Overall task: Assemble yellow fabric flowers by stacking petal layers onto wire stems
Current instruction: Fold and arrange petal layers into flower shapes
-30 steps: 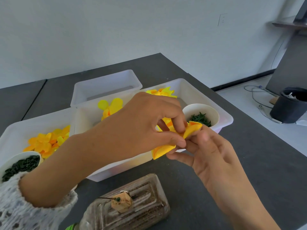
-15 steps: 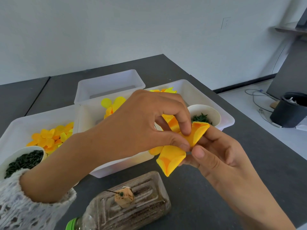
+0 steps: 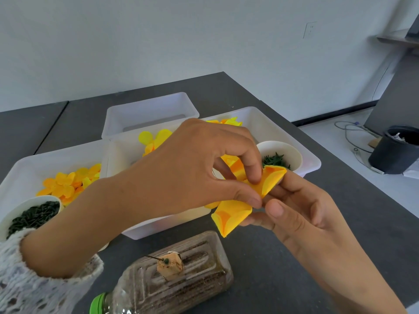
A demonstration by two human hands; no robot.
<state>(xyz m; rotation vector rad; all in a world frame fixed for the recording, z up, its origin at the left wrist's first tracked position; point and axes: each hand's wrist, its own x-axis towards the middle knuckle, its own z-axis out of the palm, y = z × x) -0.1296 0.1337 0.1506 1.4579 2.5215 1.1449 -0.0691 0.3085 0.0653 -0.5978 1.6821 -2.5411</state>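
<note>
While both hands work above the dark table (image 3: 283,257), the left hand (image 3: 192,166) pinches the yellow petal layer (image 3: 233,217) and the right hand (image 3: 299,214) grips it from below; 2 steady pinches near its centre should keep the layers aligned.

Pale grey-white wall (image 3: 158,41) across 10 to 2 o'clock, plain, evenly lit by soft daylight. White wall outlet (image 3: 309,29) at 1 o'clock. Dark grey matte table (image 3: 283,257) through the centre, its far corner at 12 o'clock; a seam between table sections at 9 o'clock. Light grey floor (image 3: 328,141) at 3 o'clock, with loose cables (image 3: 349,132) and a dark round bin (image 3: 395,150). Dark baseboard along the wall foot. Small shelf (image 3: 394,38) at 2 o'clock, above a dark slanted panel (image 3: 399,98).
</note>
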